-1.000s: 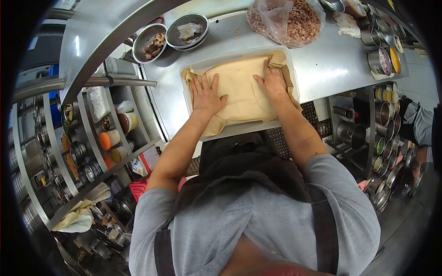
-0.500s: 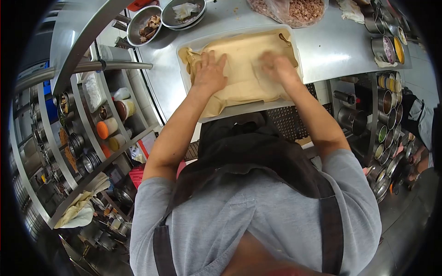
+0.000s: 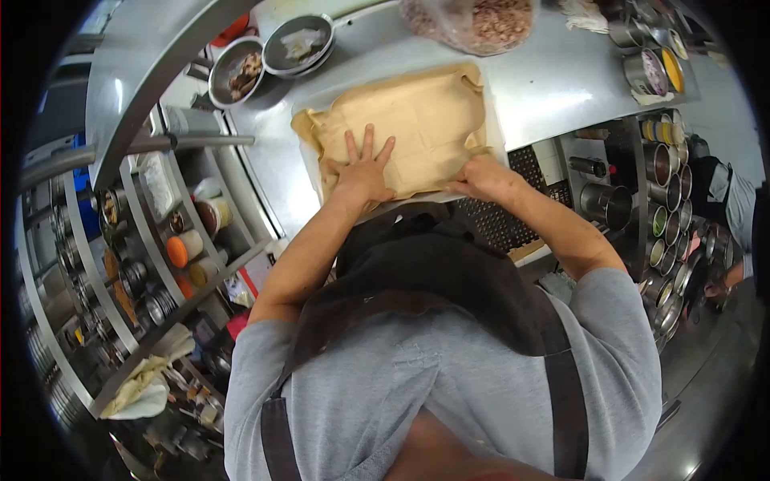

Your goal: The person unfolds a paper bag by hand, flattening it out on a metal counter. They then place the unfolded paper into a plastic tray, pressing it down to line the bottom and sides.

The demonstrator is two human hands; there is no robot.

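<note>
A thin tan sheet (image 3: 413, 116) lines a shallow pale tray (image 3: 496, 124), its crumpled margins riding up the sides. My left hand (image 3: 365, 176) lies on the sheet's near left part, fingers spread and pointing away from me. At the near right corner, my right hand (image 3: 484, 178) is closed, with its fingertips gripping the sheet's edge by the tray rim. Part of the near rim is hidden by my hands and my dark apron (image 3: 433, 264).
Two metal bowls with scraps, a left bowl (image 3: 237, 74) and a right bowl (image 3: 298, 44), stand behind the tray. A plastic bag of pinkish-brown pieces (image 3: 473, 24) lies at the back. Small metal containers (image 3: 654, 72) stand right. A person (image 3: 734, 200) is far right.
My right hand has come from the sheet's far right part to the near right corner and closed there. My left hand has slid nearer to me, fingers more spread.
</note>
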